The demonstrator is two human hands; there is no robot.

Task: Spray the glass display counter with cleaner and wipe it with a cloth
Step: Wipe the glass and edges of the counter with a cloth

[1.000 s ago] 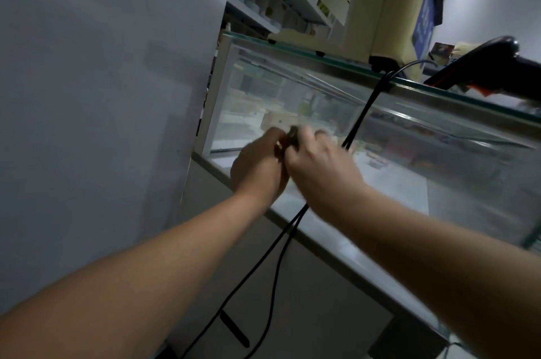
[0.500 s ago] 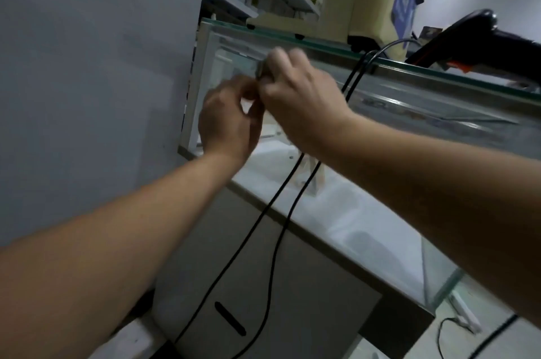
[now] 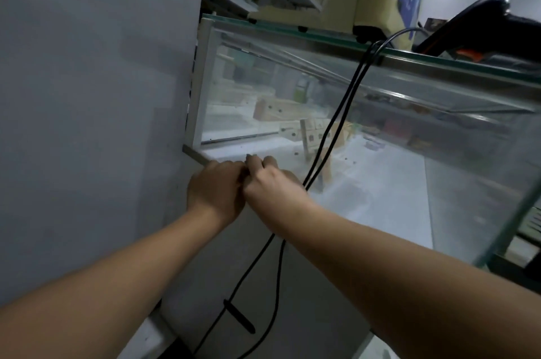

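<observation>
Left hand [image 3: 216,192] touching right hand [image 3: 272,186], knuckles curled, against smooth glass counter [image 3: 439,130]

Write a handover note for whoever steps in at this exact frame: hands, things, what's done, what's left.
Left hand and right hand: pressed together at the lower left corner of the glass display counter, on its front pane; grip hidden.
Cloth and cleaner: not seen. Two black cables hang across the pane.
Done: cannot tell; the glass looks hazy.
Left: spray and wipe, probably working round the cables.
</observation>
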